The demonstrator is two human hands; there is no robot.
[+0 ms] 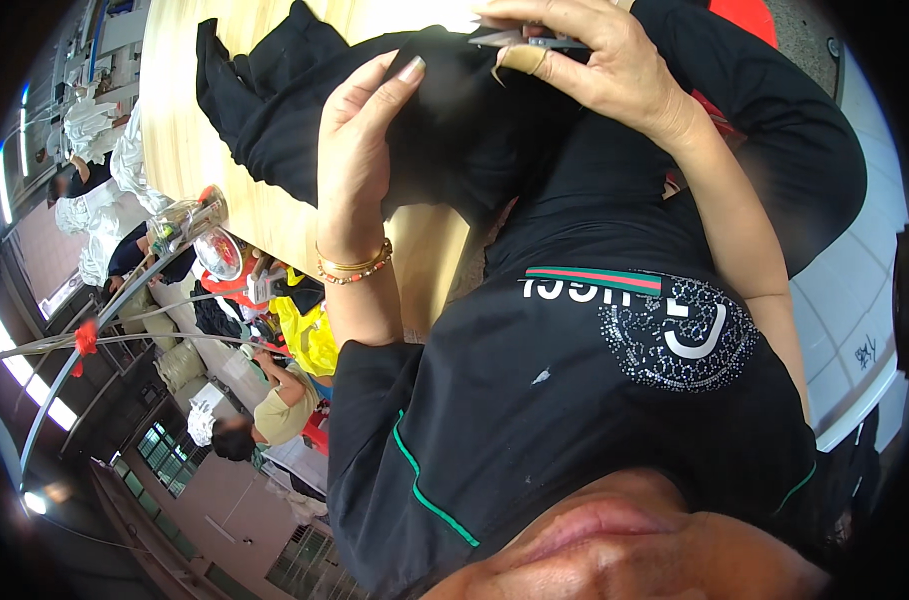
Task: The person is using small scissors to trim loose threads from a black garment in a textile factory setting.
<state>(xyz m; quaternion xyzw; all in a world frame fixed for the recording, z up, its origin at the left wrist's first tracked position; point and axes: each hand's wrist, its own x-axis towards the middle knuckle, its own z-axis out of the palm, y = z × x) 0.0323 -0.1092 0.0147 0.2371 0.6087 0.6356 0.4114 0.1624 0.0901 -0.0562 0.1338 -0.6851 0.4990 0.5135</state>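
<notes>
A black garment [275, 115] lies bunched over the pale wooden tabletop and reaches toward my lap. My left hand [360, 125], with bracelets at the wrist, grips this cloth at its edge, thumb on top and the other fingers partly hidden. To the right, at the top of the view, my right hand [610, 75] is closed around small thread snips [497, 38]. Their pointed metal blades face left, just above the black cloth. A tan wrap [523, 60] covers one digit of that hand. The snips' handles are mostly covered by my fingers.
The wooden table [175, 90] extends under the garment. At its left edge stand a clear container [190, 222] and a round tub [218, 254]. Yellow cloth [303, 325] hangs beyond, near a seated person [280, 405]. White cloth piles [100, 235] and other people are farther left.
</notes>
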